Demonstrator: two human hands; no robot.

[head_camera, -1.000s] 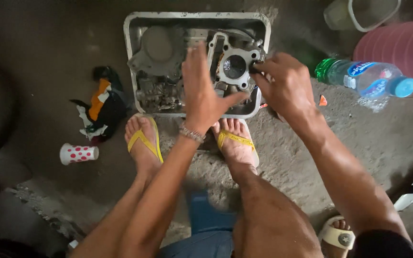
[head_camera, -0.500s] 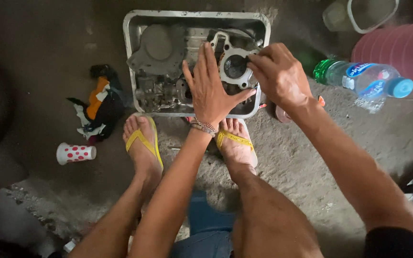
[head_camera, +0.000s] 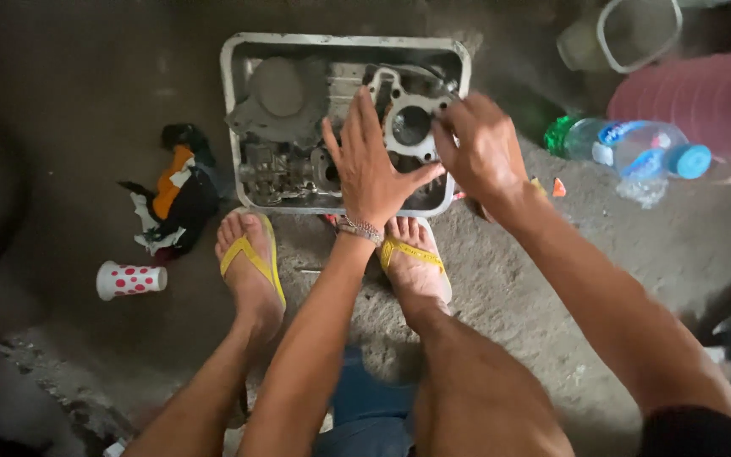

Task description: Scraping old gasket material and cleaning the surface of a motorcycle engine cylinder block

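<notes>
**Both hands over the parts tray**

Head view: you are squatting on the floor [head_camera: 552, 279] with a metal tray [head_camera: 232, 110] just in front of your feet, which wear yellow sandals [head_camera: 251, 254]. Your left hand [head_camera: 371, 165] lies flat over the tray's middle, fingers [head_camera: 357, 127] spread wide and straight, holding nothing; its fingertips reach the lower left edge of a grey engine part [head_camera: 409, 123] with a round bore. That part sits in the tray's right half, toward the far rim. Your right hand [head_camera: 480, 152] is at the part's right edge, fingers curled in toward it; they seem to pinch its rim, though motion blur keeps you from being sure. A beaded bracelet [head_camera: 359, 228] circles your left wrist.

In the tray's left half lie a rounded grey cover [head_camera: 277, 97] and, nearer you, a carburettor-like piece [head_camera: 277, 173]. Left of the tray a bundle of rags [head_camera: 175, 199] lies on the floor, and nearer you a white cup [head_camera: 131, 280] with red dots lies on its side. Right of the tray a clear bottle [head_camera: 636, 152] with a blue cap lies on its side, just beside a pink jug [head_camera: 704, 101]. A pale bucket [head_camera: 636, 30] stands beyond them.
</notes>
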